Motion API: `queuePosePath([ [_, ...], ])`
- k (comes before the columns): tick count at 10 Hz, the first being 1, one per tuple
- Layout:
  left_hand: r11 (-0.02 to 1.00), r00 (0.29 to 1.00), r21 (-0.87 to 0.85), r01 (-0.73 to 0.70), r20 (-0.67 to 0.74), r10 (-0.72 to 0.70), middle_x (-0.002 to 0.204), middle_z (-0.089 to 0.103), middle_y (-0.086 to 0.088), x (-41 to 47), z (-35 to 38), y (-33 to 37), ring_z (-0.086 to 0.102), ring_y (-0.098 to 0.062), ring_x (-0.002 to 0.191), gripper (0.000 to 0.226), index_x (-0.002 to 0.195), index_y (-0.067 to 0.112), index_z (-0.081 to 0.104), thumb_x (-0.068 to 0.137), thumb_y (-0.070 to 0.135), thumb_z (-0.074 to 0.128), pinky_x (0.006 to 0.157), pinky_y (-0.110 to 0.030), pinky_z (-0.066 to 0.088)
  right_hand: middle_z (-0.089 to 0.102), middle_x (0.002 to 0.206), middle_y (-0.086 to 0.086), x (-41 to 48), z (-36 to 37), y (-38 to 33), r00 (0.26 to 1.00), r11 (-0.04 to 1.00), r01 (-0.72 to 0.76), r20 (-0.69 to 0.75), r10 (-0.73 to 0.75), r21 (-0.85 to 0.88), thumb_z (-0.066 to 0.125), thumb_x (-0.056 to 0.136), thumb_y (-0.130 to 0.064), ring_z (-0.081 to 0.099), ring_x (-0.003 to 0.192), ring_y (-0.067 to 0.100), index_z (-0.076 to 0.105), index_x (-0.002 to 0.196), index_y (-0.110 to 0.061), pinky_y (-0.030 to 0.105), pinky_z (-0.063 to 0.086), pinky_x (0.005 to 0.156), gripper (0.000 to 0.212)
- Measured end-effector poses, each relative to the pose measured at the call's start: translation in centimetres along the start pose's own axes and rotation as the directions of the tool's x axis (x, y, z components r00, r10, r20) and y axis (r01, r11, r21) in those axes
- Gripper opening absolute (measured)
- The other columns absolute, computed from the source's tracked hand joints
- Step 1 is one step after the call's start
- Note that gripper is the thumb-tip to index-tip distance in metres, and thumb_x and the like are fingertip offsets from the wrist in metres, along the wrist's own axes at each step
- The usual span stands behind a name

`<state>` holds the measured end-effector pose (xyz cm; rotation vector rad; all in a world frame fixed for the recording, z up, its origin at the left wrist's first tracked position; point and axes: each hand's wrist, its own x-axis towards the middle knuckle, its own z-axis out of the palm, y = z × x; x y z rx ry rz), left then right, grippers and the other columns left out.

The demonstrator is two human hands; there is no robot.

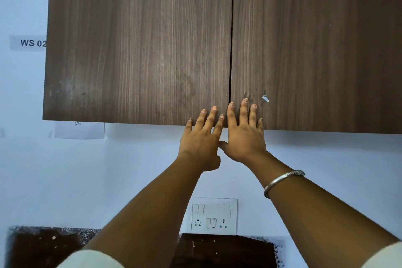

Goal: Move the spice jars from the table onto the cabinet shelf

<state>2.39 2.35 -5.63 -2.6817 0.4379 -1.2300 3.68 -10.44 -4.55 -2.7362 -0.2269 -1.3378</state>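
Observation:
A dark wood wall cabinet fills the upper view, its left door (pixel 139 45) and right door (pixel 315 45) both closed, with a thin dark gap between them. My left hand (pixel 201 141) lies flat with fingers spread on the bottom corner of the left door. My right hand (pixel 244 135) rests the same way on the bottom corner of the right door, beside the gap. Both hands hold nothing. No spice jars and no shelf are in view; the doors hide the cabinet's inside.
A white switch and socket plate (pixel 214 216) sits on the pale wall below the cabinet. A dark speckled countertop (pixel 224 250) runs along the bottom edge. A "WS 02" label (pixel 30 42) is on the wall at left. A silver bangle (pixel 282 180) circles my right wrist.

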Motion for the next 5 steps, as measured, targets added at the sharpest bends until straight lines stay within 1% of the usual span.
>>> queuePosePath([
  [1, 0.993, 0.996, -0.087, 0.085, 0.022, -0.083, 0.155, -0.023, -0.009, -0.5, -0.6, -0.4, -0.014, -0.031, 0.144, 0.106, 0.147, 0.015, -0.014, 0.080, 0.054, 0.058, 0.115, -0.049, 0.007, -0.027, 0.153, 0.011, -0.4, -0.9, 0.5, 0.997, 1.000, 0.020, 0.077, -0.021, 0.010, 0.062, 0.077, -0.060, -0.022, 0.141, 0.036, -0.017, 0.147, -0.022, 0.052, 0.005, 0.114, 0.112],
  [2, 0.995, 0.997, -0.056, 0.081, 0.001, -0.081, 0.154, -0.023, -0.011, -1.1, -1.6, -1.1, -0.014, -0.033, 0.144, 0.110, 0.147, 0.012, -0.015, 0.079, 0.058, 0.059, 0.115, -0.050, 0.008, -0.031, 0.152, 0.010, -1.0, -1.9, 0.8, 0.996, 0.999, 0.023, 0.091, -0.025, 0.024, 0.067, 0.072, -0.060, -0.021, 0.142, 0.034, -0.017, 0.147, -0.024, 0.051, 0.008, 0.114, 0.118],
  [3, 0.995, 0.996, -0.045, 0.090, -0.008, -0.090, 0.155, -0.022, -0.011, -1.4, -2.7, -2.1, -0.010, -0.033, 0.144, 0.111, 0.147, 0.013, -0.014, 0.078, 0.058, 0.060, 0.115, -0.050, 0.010, -0.037, 0.149, 0.010, -1.5, -3.0, 0.8, 0.994, 0.999, 0.036, 0.100, -0.038, 0.025, 0.071, 0.070, -0.057, -0.015, 0.143, 0.035, -0.015, 0.147, -0.029, 0.050, 0.015, 0.113, 0.119],
  [4, 0.991, 0.993, -0.065, 0.117, -0.009, -0.118, 0.155, -0.021, -0.011, -2.2, -3.9, -2.2, -0.011, -0.033, 0.144, 0.110, 0.147, 0.015, -0.016, 0.078, 0.060, 0.058, 0.115, -0.050, 0.009, -0.037, 0.149, 0.009, -2.0, -4.3, 0.4, 0.991, 0.999, 0.024, 0.128, -0.029, 0.036, 0.070, 0.070, -0.059, -0.016, 0.142, 0.038, -0.016, 0.147, -0.030, 0.052, 0.017, 0.112, 0.119],
  [5, 0.994, 0.994, -0.031, 0.107, -0.023, -0.107, 0.155, -0.022, -0.011, -2.8, -4.8, -2.3, -0.012, -0.033, 0.144, 0.108, 0.147, 0.015, -0.016, 0.079, 0.061, 0.056, 0.115, -0.050, 0.008, -0.033, 0.151, 0.010, -2.4, -5.6, 0.2, 0.994, 1.000, 0.009, 0.108, -0.012, 0.030, 0.067, 0.070, -0.063, -0.020, 0.141, 0.037, -0.016, 0.147, -0.028, 0.052, 0.014, 0.113, 0.119],
])
